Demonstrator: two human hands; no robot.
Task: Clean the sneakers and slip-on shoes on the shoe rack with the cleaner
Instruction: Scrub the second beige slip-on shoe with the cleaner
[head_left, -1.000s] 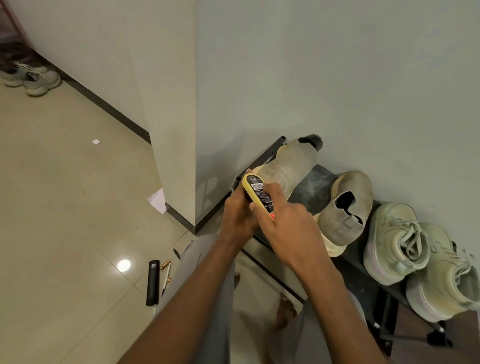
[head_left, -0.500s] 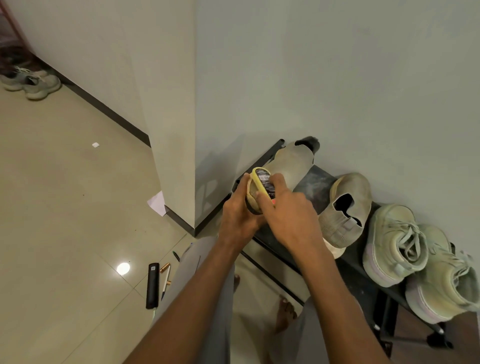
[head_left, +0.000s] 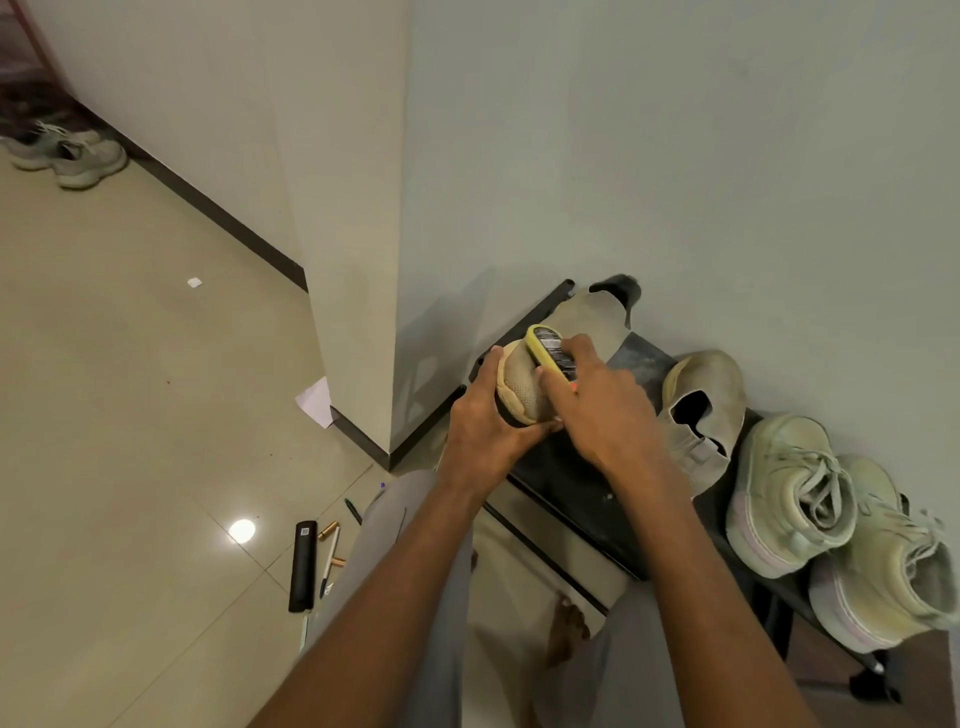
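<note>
Beige slip-on shoe (head_left: 566, 338) lies at the left end of the shoe rack (head_left: 576, 478), long axis running from its toe, nearest the person, up and away to the dark heel collar by the wall. Toe end is where both hands meet, so the working zone is directly ahead of them, no reach needed.

Left hand (head_left: 485, 423) sits under and round the toe, fingers curled up its left side and thumb along the lower edge: it grips the shoe and steadies it. Right hand (head_left: 597, 405) is clamped on the yellow cleaner (head_left: 550, 351), a flat applicator with a dark label facing up, its far end pressed on the upper just behind the toe. Hands are close together, thumbs almost touching below the toe cap.

Judgement: current step is scrubbing this first shoe; the stroke should run along the long axis, toe toward heel, with the right hand doing the travel and the left holding. Risk is the shoe sliding off the rack's left edge if the left grip loosens.

Still waiting to the right on the rack: second slip-on shoe (head_left: 701, 410), then two laced sneakers (head_left: 789, 493), the nearer one overhanging the front edge. Task looks early, one of four in hand.
</note>
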